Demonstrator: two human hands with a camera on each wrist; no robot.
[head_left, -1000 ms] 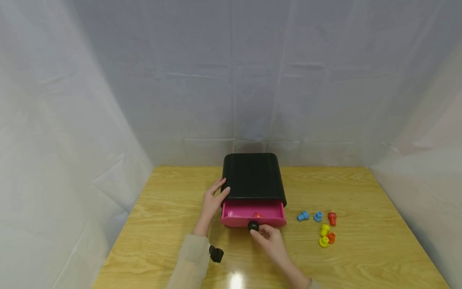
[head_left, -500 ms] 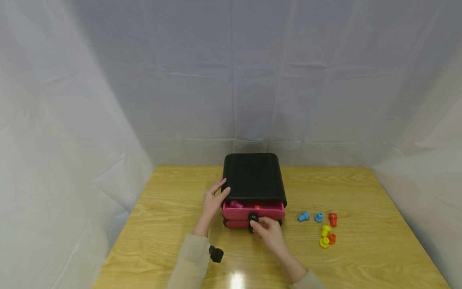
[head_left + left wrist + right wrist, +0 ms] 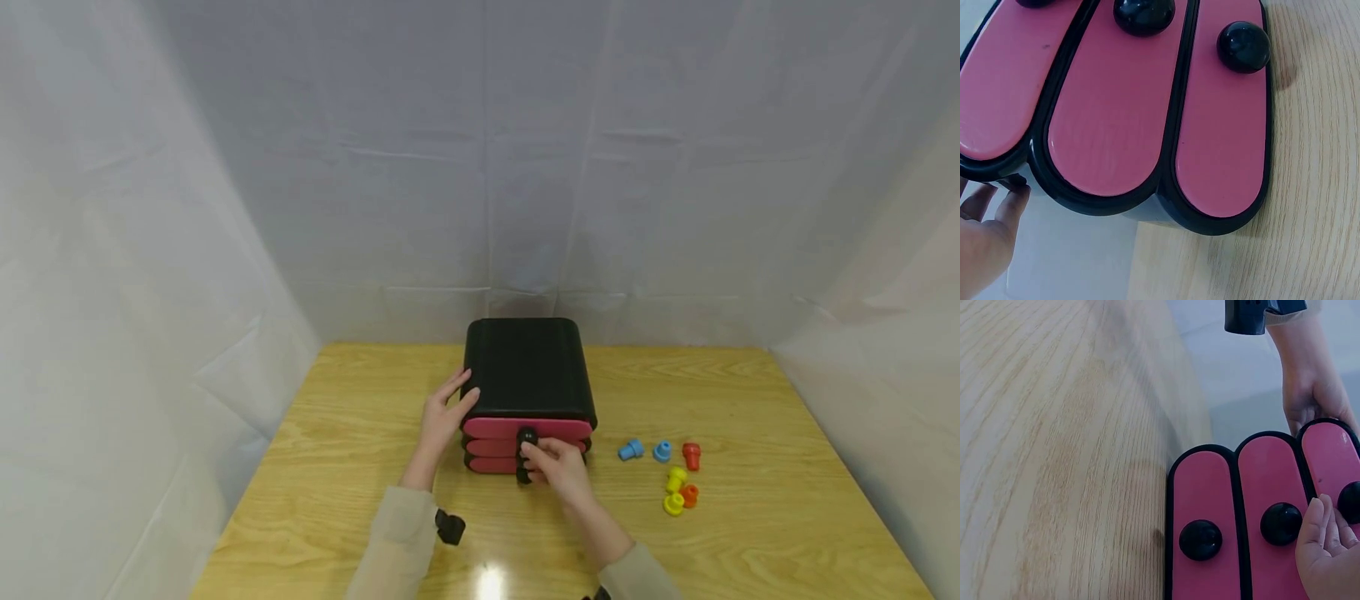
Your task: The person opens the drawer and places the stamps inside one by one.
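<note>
Pinching the black knob [image 3: 527,436] of the top pink drawer [image 3: 491,428], the fingers of the right hand [image 3: 558,468] curl narrowly around it; in the right wrist view the fingertips [image 3: 1316,515] lie against the drawer front between two knobs. That drawer sits flush in the black drawer cabinet [image 3: 527,367], with two more pink drawer fronts stacked directly below it, each closed. The left hand [image 3: 442,415] rests flat against the cabinet's left side, fingers straight and slightly spread, thumb near the front corner; in the left wrist view the fingertips [image 3: 1015,199] touch the black frame edge. The cabinet stands on the wooden table [image 3: 750,533], at its middle toward the back. To the right of the cabinet, well apart from both hands, lies a cluster of small plastic pegs [image 3: 675,479]: two blue, one red, two yellow-green, one orange. White sheeting [image 3: 225,208] encloses the table.
</note>
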